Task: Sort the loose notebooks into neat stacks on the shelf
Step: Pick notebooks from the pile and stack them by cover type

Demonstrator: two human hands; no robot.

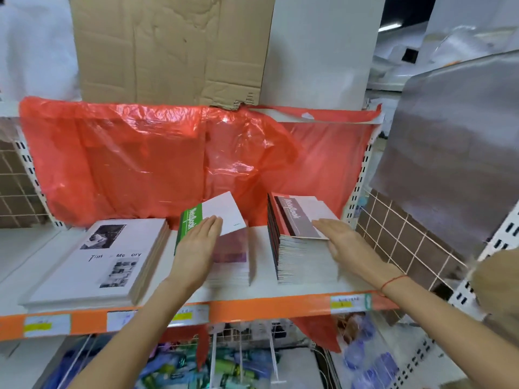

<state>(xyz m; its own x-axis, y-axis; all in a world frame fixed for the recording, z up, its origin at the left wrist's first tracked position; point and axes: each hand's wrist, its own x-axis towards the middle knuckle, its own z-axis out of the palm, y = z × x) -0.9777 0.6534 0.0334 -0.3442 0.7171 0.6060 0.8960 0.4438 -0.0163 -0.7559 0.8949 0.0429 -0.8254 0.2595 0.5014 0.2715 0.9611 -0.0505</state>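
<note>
on the white shelf (280, 289), three piles of notebooks sat side by side. the large white stack (92, 265) with black-and-white photos on its cover lay toward the shelf's left end, its near edge close to the orange front edge (252, 306).

the middle stack (233, 262) stood just right of it, near the centre of the shelf. on top of it, a green-banded notebook (207, 219) lay tilted, its far end raised toward the back. the left hand (196, 245) rested flat on this notebook, fingers straight and together, palm down, pressing rather than gripping; nothing was pinched.

the right stack (297, 248) stood toward the shelf's right end, apart from the middle stack by a bare strip of shelf. its upper notebooks were fanned and slanted, with a dark-banded notebook (302, 217) uppermost. the right hand (342, 240) lay against the right side of this stack, fingers extended and touching the top cover's near right corner, open and not clasped round anything. a thin red string (393, 282) circled that wrist.

behind the stacks, a red plastic sheet (140, 158) hung across the back of the shelf, and a flattened cardboard box (168, 46) stood above it. yellow price tags (344, 303) were fixed along the orange front edge. below, blurred packaged goods (196, 366) filled the lower level.
</note>
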